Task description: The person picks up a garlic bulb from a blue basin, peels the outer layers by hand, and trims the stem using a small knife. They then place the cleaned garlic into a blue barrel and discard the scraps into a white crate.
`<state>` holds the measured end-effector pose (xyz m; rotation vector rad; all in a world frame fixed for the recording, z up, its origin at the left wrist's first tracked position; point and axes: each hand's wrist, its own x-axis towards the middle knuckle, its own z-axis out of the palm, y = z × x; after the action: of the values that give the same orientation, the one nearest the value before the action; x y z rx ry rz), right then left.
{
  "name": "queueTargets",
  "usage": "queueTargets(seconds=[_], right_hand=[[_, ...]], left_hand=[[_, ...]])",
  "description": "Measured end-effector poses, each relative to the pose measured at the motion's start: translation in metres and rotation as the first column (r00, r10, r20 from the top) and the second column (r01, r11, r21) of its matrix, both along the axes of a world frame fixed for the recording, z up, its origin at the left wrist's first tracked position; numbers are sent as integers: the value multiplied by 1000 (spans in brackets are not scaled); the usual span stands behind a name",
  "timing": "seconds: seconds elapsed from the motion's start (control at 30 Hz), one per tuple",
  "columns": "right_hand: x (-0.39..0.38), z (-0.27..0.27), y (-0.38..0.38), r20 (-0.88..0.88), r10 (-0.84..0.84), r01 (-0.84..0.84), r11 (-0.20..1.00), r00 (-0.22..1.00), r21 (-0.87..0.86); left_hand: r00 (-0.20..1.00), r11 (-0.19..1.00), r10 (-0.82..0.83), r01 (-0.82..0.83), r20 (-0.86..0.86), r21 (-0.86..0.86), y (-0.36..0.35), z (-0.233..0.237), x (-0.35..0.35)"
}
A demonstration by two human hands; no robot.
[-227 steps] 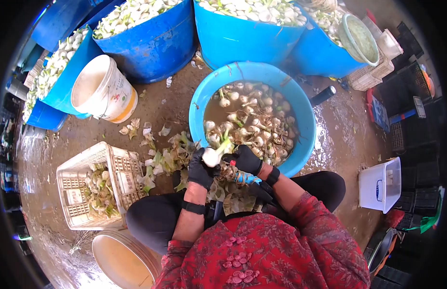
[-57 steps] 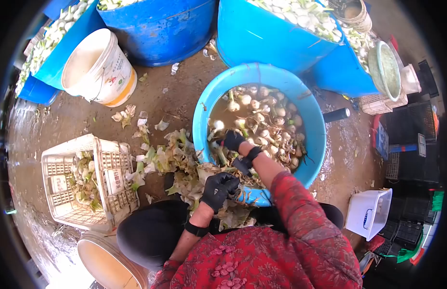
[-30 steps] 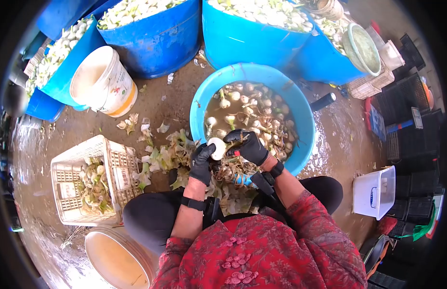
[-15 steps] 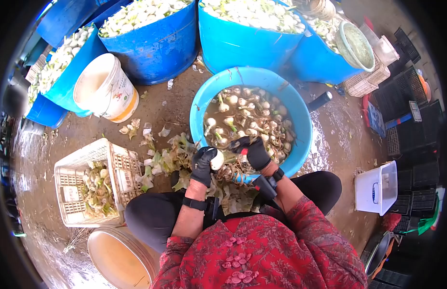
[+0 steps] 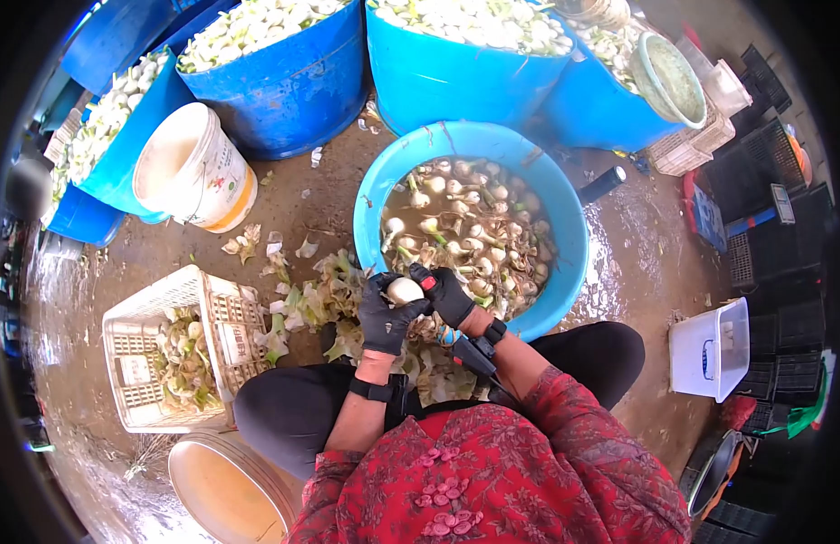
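Observation:
A round white bulb (image 5: 405,291) is in my left hand (image 5: 384,317), whose black-gloved fingers wrap round it at the near left rim of the blue basin (image 5: 565,272). My right hand (image 5: 445,295), gloved too, touches the bulb's right side, its fingers closed on a small red object (image 5: 428,283). Many bulbs with stems and roots (image 5: 479,227) sit in murky water inside the basin. Peeled leaves and skins (image 5: 325,295) lie on the floor to the left of my hands, and more lie below them.
At the left stand a white crate (image 5: 157,417) with bulbs, a white bucket (image 5: 189,172) and a beige bucket (image 5: 225,480). Large blue tubs (image 5: 284,100) full of white bulbs line the back. A white bin (image 5: 710,354) is at the right.
My right hand has moved left and down to the bulb, away from the basin's bulbs. My left hand has turned, with the bulb now facing up between both hands.

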<state>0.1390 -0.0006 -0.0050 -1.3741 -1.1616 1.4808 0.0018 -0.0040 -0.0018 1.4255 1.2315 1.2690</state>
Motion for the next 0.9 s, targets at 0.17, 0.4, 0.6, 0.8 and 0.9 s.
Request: queueTargets(seconds=[0.17,0.4,0.6,0.8,0.9], right_hand=[[7,4,-1,-85,45,-51,996,995,-79],[9,-7,-10,-166,-13,8,1000,986,-29],[26,-3,-4,435,111,-259,919,894,297],[1,3,-13,-62,-96,108,967,993,230],[2,10,-15,-75,-103,114,981,992,155]], left_hand=[[958,985,-62,104,280,-139,3,-9,-7],[561,859,94,372,823,-352,11,-11,-16],[454,716,216,528,864,-456,9,-18,-13],[835,905,55,189,547,-380,0,-18,4],[655,698,132,472,744,-539,2,-13,-9]])
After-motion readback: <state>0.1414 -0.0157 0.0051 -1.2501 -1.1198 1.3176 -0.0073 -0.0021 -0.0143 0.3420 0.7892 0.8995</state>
